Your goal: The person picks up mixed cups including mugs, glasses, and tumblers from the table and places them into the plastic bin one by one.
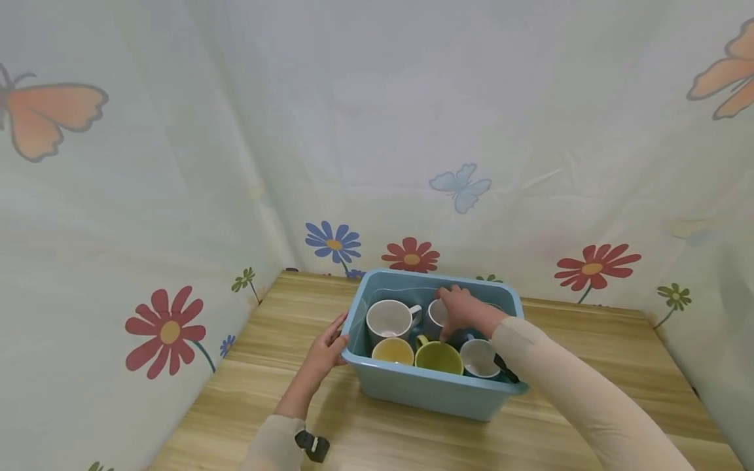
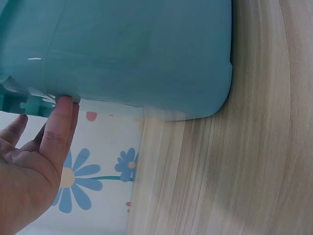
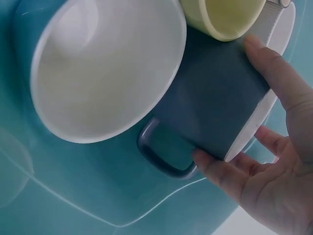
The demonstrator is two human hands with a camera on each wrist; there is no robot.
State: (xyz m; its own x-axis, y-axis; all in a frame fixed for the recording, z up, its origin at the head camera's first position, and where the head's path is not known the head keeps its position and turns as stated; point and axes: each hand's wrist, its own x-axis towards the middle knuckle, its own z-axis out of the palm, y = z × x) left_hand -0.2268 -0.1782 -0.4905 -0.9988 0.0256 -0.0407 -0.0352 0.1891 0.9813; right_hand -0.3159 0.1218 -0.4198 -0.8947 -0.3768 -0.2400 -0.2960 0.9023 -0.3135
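A light blue plastic tub (image 1: 424,389) with several mugs inside stands on the table. My left hand (image 1: 325,350) holds its left rim; in the left wrist view, the fingers (image 2: 58,129) reach the rim's underside from outside. My right hand (image 1: 464,311) reaches into the tub's back half and grips a dark grey-blue mug (image 3: 210,93) with a white inside. That mug lies tilted in the right wrist view, thumb on one side and fingers on the other near its mouth. Beside it are a large white mug (image 3: 107,73) and a yellow-green mug (image 3: 234,17).
Along the tub's front sit a yellow cup (image 1: 393,352), a green mug (image 1: 438,358) and a white-lined mug (image 1: 480,358). A white mug (image 1: 390,319) stands at the back left. Wood-grained table (image 1: 265,353) surrounds the tub; a flowered curtain (image 1: 377,131) hangs behind.
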